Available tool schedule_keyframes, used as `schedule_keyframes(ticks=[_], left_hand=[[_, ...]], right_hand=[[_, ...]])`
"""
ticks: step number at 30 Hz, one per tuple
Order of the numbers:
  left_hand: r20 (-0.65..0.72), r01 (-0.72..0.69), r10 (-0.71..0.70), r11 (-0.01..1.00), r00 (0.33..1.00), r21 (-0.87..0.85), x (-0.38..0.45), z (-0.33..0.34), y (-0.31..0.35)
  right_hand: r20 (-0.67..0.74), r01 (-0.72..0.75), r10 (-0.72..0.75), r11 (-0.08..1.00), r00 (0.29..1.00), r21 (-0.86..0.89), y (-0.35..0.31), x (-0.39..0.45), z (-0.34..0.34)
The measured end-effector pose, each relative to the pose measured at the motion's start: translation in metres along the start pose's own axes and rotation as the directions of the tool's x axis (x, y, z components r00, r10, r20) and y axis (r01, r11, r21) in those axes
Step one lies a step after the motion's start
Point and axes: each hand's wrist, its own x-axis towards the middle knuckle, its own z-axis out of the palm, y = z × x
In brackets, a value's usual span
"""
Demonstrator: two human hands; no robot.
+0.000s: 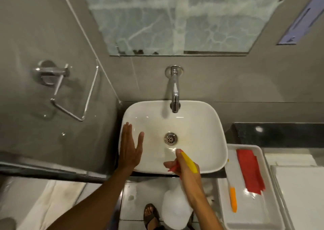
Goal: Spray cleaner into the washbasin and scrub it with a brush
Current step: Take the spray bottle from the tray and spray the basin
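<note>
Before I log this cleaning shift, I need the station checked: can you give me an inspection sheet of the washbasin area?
Surface: white washbasin, bowl bare, drain open, no foam seen.
Job's things: spray bottle with yellow nozzle aimed into the bowl; orange-handled brush lying in the white tray.
Clutter: red cloth in the same tray.
Hands: left hand open, flat on the basin's left rim; right hand gripping the spray bottle's trigger.
Cables: nothing seen.
Surroundings: chrome tap on the grey wall, no water running; streaked mirror; empty towel ring on the left.
</note>
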Motion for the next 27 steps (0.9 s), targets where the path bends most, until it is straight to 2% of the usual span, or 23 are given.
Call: schedule_keyframes(ticks=[5, 9, 13, 15, 18, 21, 24, 27], left_hand=[[-0.131, 0.006, -0.023, 0.992, 0.991, -0.126, -0.002, -0.003, 0.003], [-0.190, 0.037, -0.077, 0.978, 0.979, -0.205, -0.008, -0.008, -0.010], [-0.180, 0.195, -0.247, 0.944, 0.952, -0.266, -0.019, -0.009, -0.023], [-0.166, 0.145, -0.186, 0.961, 0.968, -0.234, -0.019, -0.009, -0.026], [-0.118, 0.002, -0.014, 0.995, 0.993, -0.104, -0.011, -0.009, -0.029], [-0.039, -0.107, 0.109, 0.993, 0.993, 0.044, -0.005, -0.010, -0.030], [0.045, -0.182, 0.177, 0.975, 0.983, 0.131, -0.001, -0.010, -0.030], [0.072, -0.189, 0.180, 0.969, 0.981, 0.158, 0.000, -0.008, -0.032]], right_hand=[[-0.137, -0.018, 0.005, 0.995, 0.991, -0.094, 0.001, 0.002, 0.032], [-0.188, -0.075, 0.067, 0.997, 0.980, -0.033, 0.000, 0.015, 0.038], [-0.178, -0.121, 0.137, 0.988, 0.974, 0.101, -0.003, 0.022, 0.022], [-0.217, -0.119, 0.142, 0.986, 0.966, 0.116, -0.003, 0.025, 0.013], [-0.331, -0.114, 0.099, 0.993, 0.939, -0.028, -0.002, 0.030, -0.007], [-0.416, -0.110, 0.105, 0.994, 0.903, 0.014, -0.001, 0.026, -0.029], [-0.392, -0.114, 0.104, 0.994, 0.914, -0.003, 0.002, 0.013, -0.047], [-0.378, -0.108, 0.115, 0.993, 0.919, 0.040, 0.004, 0.000, -0.055]])
